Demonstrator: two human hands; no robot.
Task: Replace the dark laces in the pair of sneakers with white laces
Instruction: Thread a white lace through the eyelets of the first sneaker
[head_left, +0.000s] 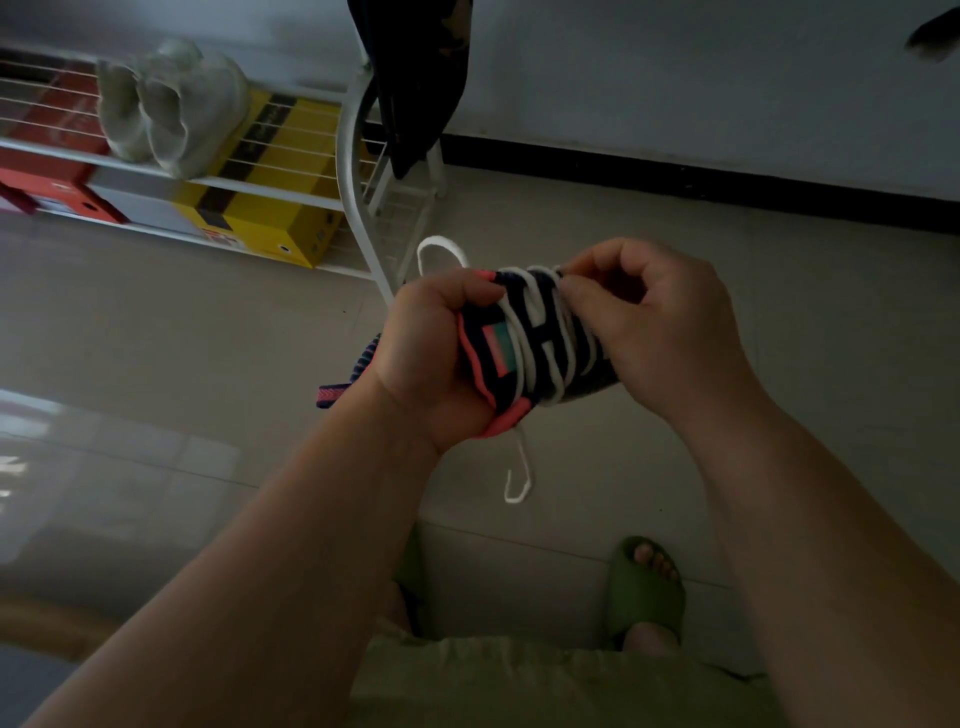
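Sneaker (524, 348) lay crosswise between both hands, clenched in the left hand (426, 358) at its collar; the right hand (660, 332) pinched the white lace (558, 317) at the tongue, nearer the next eyelet, I judged.

Navy sneaker (540, 343) with coral trim, white lace (524, 358), green slippers (647, 587).

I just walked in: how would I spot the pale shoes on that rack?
Look to the white wire rack against the wall, upper left. On its top shelf, above the yellow box, sits a pair of pale shoes; they are the only soft, rounded shapes among flat boxes.
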